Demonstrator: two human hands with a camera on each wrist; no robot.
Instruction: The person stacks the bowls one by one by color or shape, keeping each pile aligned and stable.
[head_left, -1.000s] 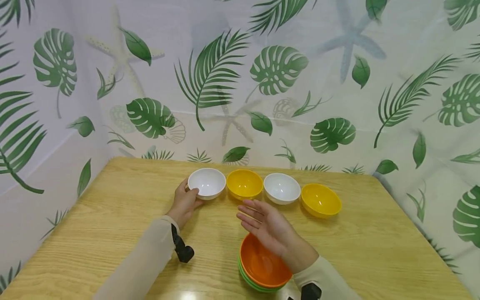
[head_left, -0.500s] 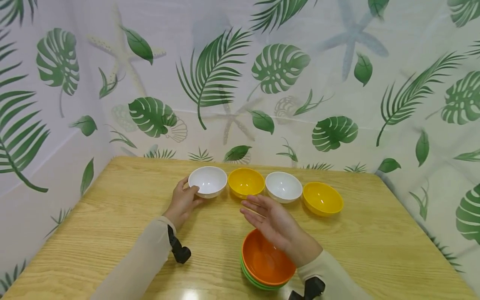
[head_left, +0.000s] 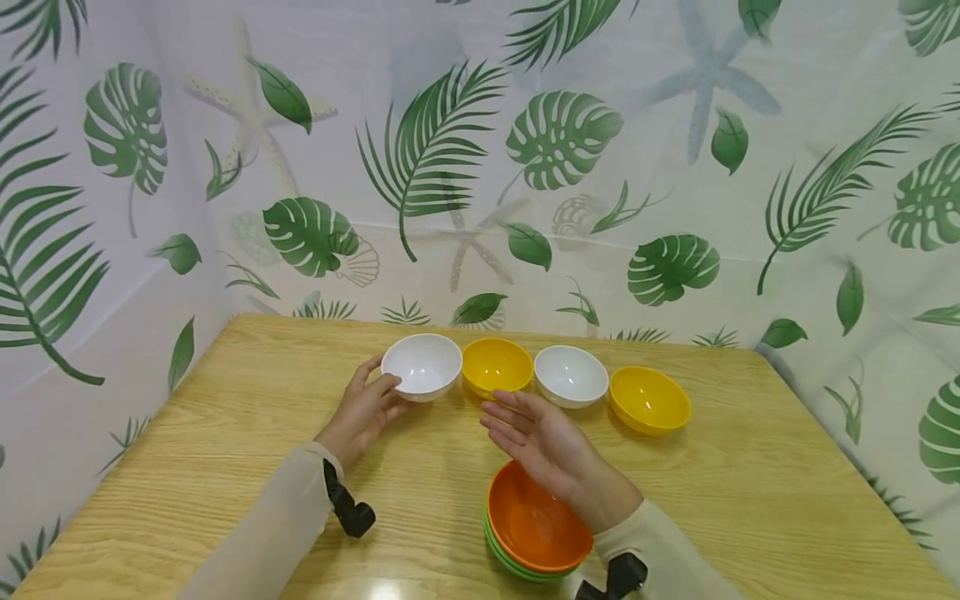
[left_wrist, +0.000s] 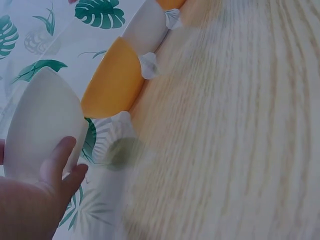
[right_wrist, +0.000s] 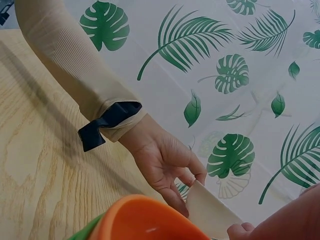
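My left hand (head_left: 363,414) grips the leftmost white bowl (head_left: 422,367) by its near-left rim, thumb at the inner edge and fingers underneath. In the left wrist view this white bowl (left_wrist: 45,125) is tilted and stands apart from the yellow bowl (left_wrist: 116,80) beside it. My right hand (head_left: 553,450) is held with fingers extended over an orange bowl (head_left: 536,529), holding nothing. That orange bowl sits on top of green bowls (head_left: 501,557) in a nested stack. Close in front of the right fingertips is a yellow bowl (head_left: 497,367).
Farther right in the row stand another white bowl (head_left: 572,377) and a yellow bowl (head_left: 649,400). They rest on a wooden table (head_left: 750,483). Behind it hangs a leaf-patterned cloth (head_left: 465,150). A black wrist strap (head_left: 348,504) circles the left sleeve.
The left hand has drawn the white bowl slightly nearer, and it looks a little larger now. The right hand has shifted slightly forward over the orange bowl. The other bowls stay in place.
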